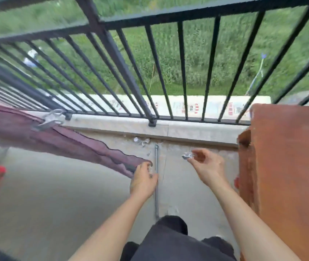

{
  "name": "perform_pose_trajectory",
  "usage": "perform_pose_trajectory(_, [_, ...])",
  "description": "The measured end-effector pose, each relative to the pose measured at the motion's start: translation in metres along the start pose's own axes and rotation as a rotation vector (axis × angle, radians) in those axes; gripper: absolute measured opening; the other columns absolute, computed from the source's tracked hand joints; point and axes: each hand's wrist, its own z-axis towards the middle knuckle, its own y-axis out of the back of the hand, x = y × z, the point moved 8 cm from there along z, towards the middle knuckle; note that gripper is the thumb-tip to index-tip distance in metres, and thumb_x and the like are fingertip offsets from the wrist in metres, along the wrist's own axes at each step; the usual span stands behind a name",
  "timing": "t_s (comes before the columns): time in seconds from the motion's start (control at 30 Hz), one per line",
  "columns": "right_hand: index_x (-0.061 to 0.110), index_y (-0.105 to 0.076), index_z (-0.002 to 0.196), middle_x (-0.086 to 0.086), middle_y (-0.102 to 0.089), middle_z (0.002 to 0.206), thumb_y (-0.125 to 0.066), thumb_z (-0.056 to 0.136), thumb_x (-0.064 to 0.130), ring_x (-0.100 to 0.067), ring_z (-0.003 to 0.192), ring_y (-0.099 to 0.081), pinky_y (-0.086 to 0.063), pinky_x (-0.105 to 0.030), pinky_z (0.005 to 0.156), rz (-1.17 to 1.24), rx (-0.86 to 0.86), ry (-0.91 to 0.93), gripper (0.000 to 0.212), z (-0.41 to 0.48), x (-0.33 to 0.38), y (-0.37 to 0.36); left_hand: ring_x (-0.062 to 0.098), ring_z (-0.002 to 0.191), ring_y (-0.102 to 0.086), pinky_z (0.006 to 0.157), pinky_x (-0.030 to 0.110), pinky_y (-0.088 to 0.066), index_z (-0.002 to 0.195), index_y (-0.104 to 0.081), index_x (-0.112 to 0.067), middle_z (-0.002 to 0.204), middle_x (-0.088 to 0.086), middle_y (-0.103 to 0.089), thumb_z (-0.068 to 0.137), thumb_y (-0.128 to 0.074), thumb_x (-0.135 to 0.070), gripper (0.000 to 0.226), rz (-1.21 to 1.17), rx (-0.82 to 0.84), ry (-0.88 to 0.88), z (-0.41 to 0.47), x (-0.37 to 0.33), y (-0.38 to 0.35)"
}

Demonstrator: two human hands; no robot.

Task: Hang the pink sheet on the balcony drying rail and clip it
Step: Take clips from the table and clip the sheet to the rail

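The left hand (143, 178) gripped the end of the pink sheet (70, 146) beside the thin metal drying rail (156, 155). The sheet stretched away to the left with a clothes clip (50, 119) on its upper edge. The right hand (204, 161) pinched a second clip (187, 155) right of the rail. Spare clips (142, 141) lay on the floor by the curb.
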Motion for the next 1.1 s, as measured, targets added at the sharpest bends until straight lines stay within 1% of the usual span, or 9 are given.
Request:
perform_pose_trajectory(0.13, [0.025, -0.078, 0.097, 0.008, -0.072, 0.080, -0.081, 0.080, 0.028, -0.010, 0.079, -0.068, -0.049, -0.023, 0.075, 0.012, 0.097, 0.096, 0.018, -0.002, 0.028, -0.061, 0.027, 0.108, -0.061, 0.085, 0.038, -0.051, 0.129, -0.042, -0.027, 0.121, -0.002, -0.061, 0.092, -0.052, -0.032, 0.039, 0.086, -0.060, 0.063, 0.013, 0.057, 0.019])
perform_pose_trajectory(0.3, [0.026, -0.078, 0.092, 0.008, -0.070, 0.076, -0.081, 0.080, 0.024, -0.009, 0.073, -0.065, -0.049, -0.022, 0.071, -0.022, 0.226, 0.175, 0.013, -0.015, 0.032, -0.117, 0.030, 0.105, -0.062, 0.080, 0.038, -0.049, 0.154, 0.002, -0.035, 0.124, 0.005, -0.055, 0.096, -0.044, -0.037, 0.074, 0.307, -0.088, 0.206, 0.029, 0.105, 0.028])
perform_pose_trajectory(0.5, [0.037, -0.071, 0.085, 0.012, -0.069, 0.079, -0.082, 0.079, 0.029, -0.005, 0.076, -0.066, -0.051, -0.020, 0.073, -0.010, 0.289, 0.139, 0.015, -0.022, 0.008, -0.136, 0.028, 0.102, -0.063, 0.078, 0.037, -0.048, 0.146, -0.021, -0.032, 0.129, 0.001, -0.055, 0.091, -0.049, -0.032, 0.061, 0.394, -0.164, 0.141, 0.035, 0.111, 0.020])
perform_pose_trajectory(0.63, [0.043, -0.065, 0.079, 0.013, -0.070, 0.082, -0.082, 0.078, 0.030, -0.004, 0.079, -0.067, -0.053, -0.020, 0.077, -0.029, 0.288, 0.121, 0.022, -0.024, -0.010, -0.134, 0.027, 0.094, -0.066, 0.072, 0.033, -0.044, 0.155, 0.006, -0.029, 0.112, 0.004, -0.063, 0.095, -0.044, -0.024, 0.078, 0.594, -0.100, 0.117, 0.045, 0.109, 0.015])
perform_pose_trajectory(0.73, [0.040, -0.067, 0.083, 0.013, -0.069, 0.083, -0.081, 0.079, 0.029, -0.002, 0.080, -0.067, -0.052, -0.018, 0.078, -0.018, 0.299, 0.095, 0.018, -0.027, -0.016, -0.134, 0.028, 0.100, -0.068, 0.080, 0.033, -0.049, 0.144, -0.029, -0.013, 0.111, 0.004, -0.069, 0.091, -0.045, -0.008, 0.056, 0.778, -0.082, 0.128, 0.053, 0.106, 0.024])
perform_pose_trajectory(0.87, [0.033, -0.073, 0.089, 0.012, -0.069, 0.083, -0.081, 0.079, 0.028, 0.000, 0.078, -0.066, -0.053, -0.018, 0.078, 0.021, 0.288, 0.081, 0.014, -0.026, -0.019, -0.140, 0.024, 0.100, -0.068, 0.076, 0.030, -0.049, 0.114, -0.056, -0.018, 0.106, 0.003, -0.071, 0.091, -0.046, -0.005, 0.028, 0.906, -0.025, 0.033, 0.062, 0.089, 0.029])
perform_pose_trajectory(1.0, [0.027, -0.075, 0.099, 0.008, -0.071, 0.090, -0.081, 0.079, 0.027, -0.002, 0.082, -0.067, -0.055, -0.022, 0.084, 0.043, 0.278, 0.089, 0.020, -0.021, -0.020, -0.148, 0.011, 0.064, -0.065, 0.050, 0.017, -0.043, 0.068, -0.070, -0.020, 0.063, -0.004, -0.066, 0.067, -0.064, -0.031, 0.013, 1.136, -0.033, -0.261, 0.057, 0.051, 0.018])
perform_pose_trajectory(1.03, [0.026, -0.075, 0.101, 0.008, -0.072, 0.092, -0.081, 0.080, 0.026, -0.002, 0.083, -0.067, -0.055, -0.022, 0.086, 0.046, 0.278, 0.094, 0.022, -0.019, -0.020, -0.149, 0.009, 0.063, -0.064, 0.049, 0.016, -0.041, 0.065, -0.071, -0.021, 0.063, -0.006, -0.065, 0.069, -0.059, -0.037, 0.020, 1.212, -0.054, -0.321, 0.055, 0.041, 0.016])
perform_pose_trajectory(1.1, [0.024, -0.074, 0.103, 0.007, -0.072, 0.095, -0.080, 0.080, 0.024, -0.002, 0.084, -0.068, -0.055, -0.023, 0.088, 0.056, 0.274, 0.113, 0.024, -0.016, -0.020, -0.153, 0.019, 0.095, -0.062, 0.067, 0.025, -0.044, 0.095, -0.071, -0.020, 0.099, -0.001, -0.064, 0.091, -0.039, -0.023, 0.032, 1.290, -0.017, -0.387, 0.060, 0.032, 0.005])
